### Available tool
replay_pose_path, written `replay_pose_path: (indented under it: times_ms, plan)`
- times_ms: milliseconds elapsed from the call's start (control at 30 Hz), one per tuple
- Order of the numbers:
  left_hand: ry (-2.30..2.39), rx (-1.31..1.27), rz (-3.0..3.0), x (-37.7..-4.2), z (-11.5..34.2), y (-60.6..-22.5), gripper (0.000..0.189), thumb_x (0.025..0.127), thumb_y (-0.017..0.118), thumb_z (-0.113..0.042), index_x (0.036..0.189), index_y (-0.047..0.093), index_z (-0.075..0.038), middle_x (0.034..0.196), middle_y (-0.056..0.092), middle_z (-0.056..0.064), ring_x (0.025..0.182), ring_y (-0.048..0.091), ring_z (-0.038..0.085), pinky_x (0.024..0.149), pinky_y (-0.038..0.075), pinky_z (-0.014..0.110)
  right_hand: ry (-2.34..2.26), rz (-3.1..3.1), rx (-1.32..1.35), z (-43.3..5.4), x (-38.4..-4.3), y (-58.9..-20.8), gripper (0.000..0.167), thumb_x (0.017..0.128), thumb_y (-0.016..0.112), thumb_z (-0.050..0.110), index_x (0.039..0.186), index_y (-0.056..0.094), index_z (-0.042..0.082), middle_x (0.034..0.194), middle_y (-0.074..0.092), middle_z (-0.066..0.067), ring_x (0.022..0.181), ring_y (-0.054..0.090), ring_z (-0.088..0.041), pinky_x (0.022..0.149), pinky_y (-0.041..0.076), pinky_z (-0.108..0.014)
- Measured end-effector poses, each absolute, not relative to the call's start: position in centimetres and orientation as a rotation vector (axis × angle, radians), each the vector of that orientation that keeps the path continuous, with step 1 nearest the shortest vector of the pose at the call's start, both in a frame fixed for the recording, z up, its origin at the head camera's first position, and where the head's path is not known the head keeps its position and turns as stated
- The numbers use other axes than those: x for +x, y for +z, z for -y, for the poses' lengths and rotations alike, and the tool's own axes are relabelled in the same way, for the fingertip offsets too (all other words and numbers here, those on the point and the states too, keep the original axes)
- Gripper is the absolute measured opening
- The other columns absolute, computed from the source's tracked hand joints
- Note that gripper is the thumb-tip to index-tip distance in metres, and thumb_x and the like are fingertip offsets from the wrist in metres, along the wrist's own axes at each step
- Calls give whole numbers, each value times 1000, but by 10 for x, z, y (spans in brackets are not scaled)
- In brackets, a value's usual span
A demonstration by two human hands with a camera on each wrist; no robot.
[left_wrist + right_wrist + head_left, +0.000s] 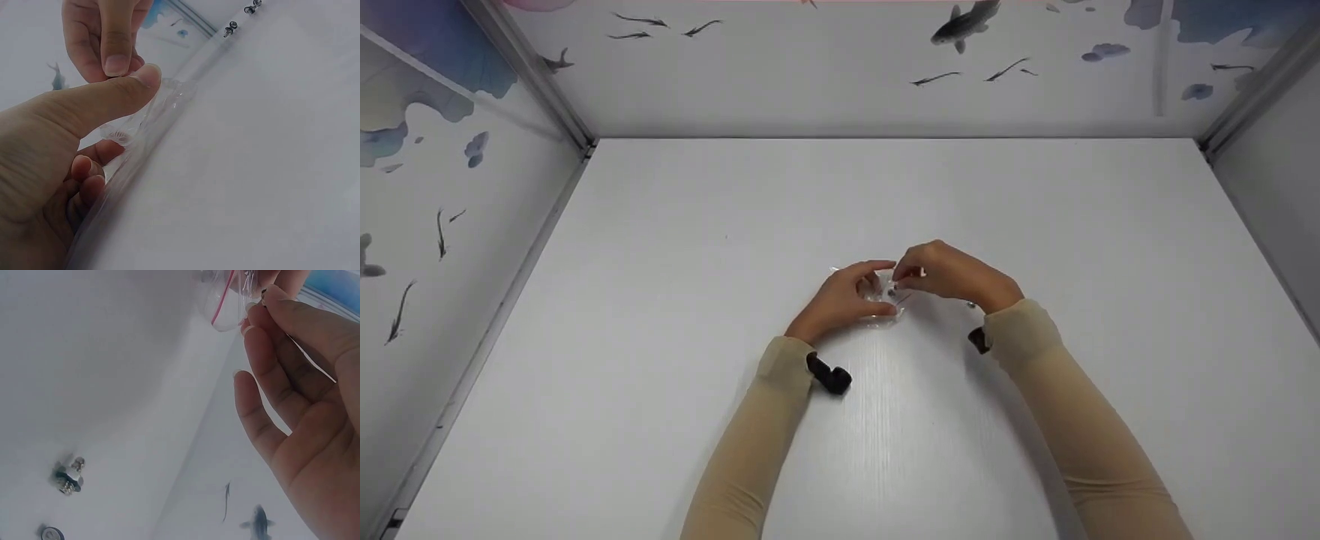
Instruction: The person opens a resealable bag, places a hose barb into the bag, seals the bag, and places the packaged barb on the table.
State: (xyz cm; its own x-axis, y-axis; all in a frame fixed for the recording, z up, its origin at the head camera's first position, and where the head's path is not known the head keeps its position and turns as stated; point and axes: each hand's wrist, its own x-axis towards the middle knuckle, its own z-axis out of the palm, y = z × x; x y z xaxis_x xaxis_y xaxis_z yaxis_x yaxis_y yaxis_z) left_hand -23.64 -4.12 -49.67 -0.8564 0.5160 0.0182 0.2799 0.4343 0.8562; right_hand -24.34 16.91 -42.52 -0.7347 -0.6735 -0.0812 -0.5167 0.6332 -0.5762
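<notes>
A small clear zip bag (226,312) with a pink seal line is held in my left hand (844,300). Its fingers curl under the plastic, and the thumb lies across the upper side in the left wrist view. Right beside the bag's mouth, my right hand (952,274) pinches a tiny dark metallic piece (264,295) between thumb and index finger. Most of that piece is hidden by the fingertips, so its kind cannot be made out. The other right fingers are loosely bent. In the head view, a small dark bit (892,292) shows at the bag.
Small shiny metal pieces (230,29) lie on the white table (660,360), close to my right wrist. One has a round head (52,533). Panels painted with fish (964,26) enclose the back and sides. Black wrist cameras (832,377) sit on both sleeves.
</notes>
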Motion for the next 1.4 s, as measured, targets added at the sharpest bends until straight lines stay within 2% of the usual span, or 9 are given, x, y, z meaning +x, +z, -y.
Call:
replay_pose_path:
  times_ms: [467,1000,1200,1400]
  plan:
    - [1386,699,-2440,-236,42,-497,70,75,83,-35,137,54,-23,100,60,0,88,52,13,82,43,29,-706,-2580,-891,-187,-242,-420,19,87,68,5,106,72,2,103,72,-11,91,65,-22,84,53,-39]
    - [1388,695,-2455,-236,41,-496,69,74,84,-30,136,55,-22,100,60,1,89,51,14,83,42,29,-601,-2556,-631,-231,-238,-416,20,87,69,8,106,73,7,102,70,-6,92,61,-20,84,52,-40]
    - [1401,693,-2439,-237,42,-499,69,74,84,-32,136,55,-23,97,59,-1,86,50,13,82,42,28,-589,-2528,-583,-243,-235,-419,19,85,69,7,104,73,8,97,70,-5,86,61,-18,80,50,-36]
    - [1409,700,-2439,-237,41,-499,70,74,83,-32,137,55,-21,97,59,0,86,50,13,83,42,29,-564,-2506,-537,-249,-233,-422,18,84,72,10,101,73,13,98,68,-2,88,59,-18,81,49,-36]
